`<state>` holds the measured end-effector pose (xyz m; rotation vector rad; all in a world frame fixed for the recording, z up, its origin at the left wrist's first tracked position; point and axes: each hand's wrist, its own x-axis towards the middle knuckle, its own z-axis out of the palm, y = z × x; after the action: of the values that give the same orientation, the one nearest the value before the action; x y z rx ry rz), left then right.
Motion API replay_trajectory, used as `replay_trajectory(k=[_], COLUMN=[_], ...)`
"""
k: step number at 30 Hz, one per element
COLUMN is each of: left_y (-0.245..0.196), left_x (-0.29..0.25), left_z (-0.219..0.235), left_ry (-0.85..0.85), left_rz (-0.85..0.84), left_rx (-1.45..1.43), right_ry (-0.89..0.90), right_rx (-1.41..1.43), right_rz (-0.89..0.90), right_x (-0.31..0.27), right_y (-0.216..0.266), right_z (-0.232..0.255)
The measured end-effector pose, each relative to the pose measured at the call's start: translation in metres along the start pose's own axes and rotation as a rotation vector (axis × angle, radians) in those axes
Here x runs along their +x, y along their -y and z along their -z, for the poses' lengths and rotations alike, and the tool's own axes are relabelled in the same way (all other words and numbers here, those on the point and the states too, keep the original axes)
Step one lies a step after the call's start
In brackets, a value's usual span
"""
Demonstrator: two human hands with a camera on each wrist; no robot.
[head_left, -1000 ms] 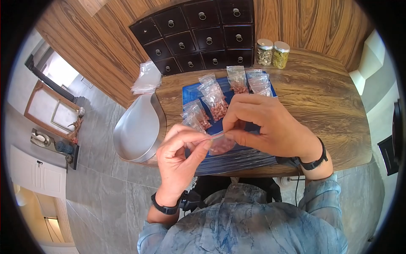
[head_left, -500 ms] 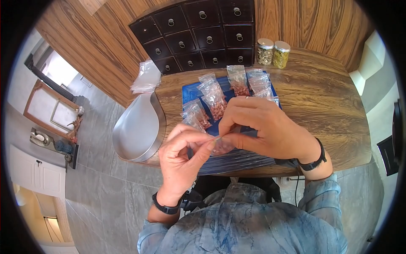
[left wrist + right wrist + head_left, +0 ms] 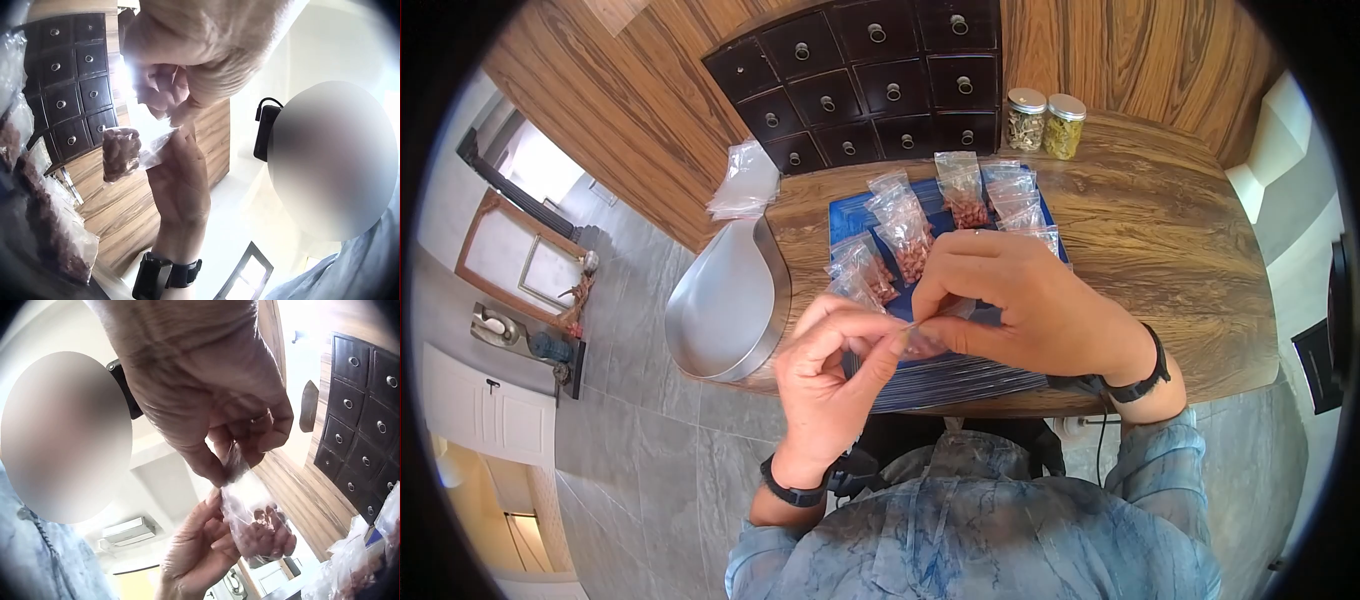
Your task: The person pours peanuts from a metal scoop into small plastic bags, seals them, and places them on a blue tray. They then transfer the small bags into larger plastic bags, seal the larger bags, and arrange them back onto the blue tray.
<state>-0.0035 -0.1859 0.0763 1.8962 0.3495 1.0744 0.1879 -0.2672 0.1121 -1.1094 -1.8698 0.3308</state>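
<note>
Both hands hold a small clear zip-lock bag (image 3: 265,534) over the front of the blue tray (image 3: 852,222). Reddish peanuts fill its lower part, which hangs below the fingers. My left hand (image 3: 825,375) pinches the bag's top edge between thumb and forefinger. Close beside it, my right hand (image 3: 1015,305) also pinches that edge, fingertips almost meeting the left ones. In the left wrist view, the peanuts (image 3: 120,153) bunch at the bag's bottom. More filled bags (image 3: 903,228) lie on the tray in overlapping rows.
A grey, drop-shaped metal pan (image 3: 722,300) sits at the table's left edge, with a stack of flat clear bags (image 3: 745,182) behind it. A dark drawer cabinet (image 3: 870,85) stands at the back. Two lidded jars (image 3: 1026,122) stand to its right.
The right hand has shifted slightly left along the bag's top edge, and the fingertips of both hands are closer together. The bag is still held, its visible part smaller in the head view.
</note>
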Motion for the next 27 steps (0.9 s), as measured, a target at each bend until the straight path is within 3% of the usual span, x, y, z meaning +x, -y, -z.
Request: replay_trajectory(k=[5, 20, 27], left_y=[0.001, -0.006, -0.015], left_x=[-0.002, -0.001, -0.004], left_z=[-0.002, 0.0, 0.005], left_ry=[0.013, -0.025, -0.088], left_rz=[0.0, -0.052, 0.066], left_rx=[0.02, 0.071, 0.015], right_ry=[0.029, 0.021, 0.045], right_rx=[-0.125, -0.078, -0.103], right_rz=[0.014, 0.035, -0.037], right_x=[0.0, 0.0, -0.003], right_y=[0.004, 0.002, 0.002], right_z=[0.002, 0.006, 0.02])
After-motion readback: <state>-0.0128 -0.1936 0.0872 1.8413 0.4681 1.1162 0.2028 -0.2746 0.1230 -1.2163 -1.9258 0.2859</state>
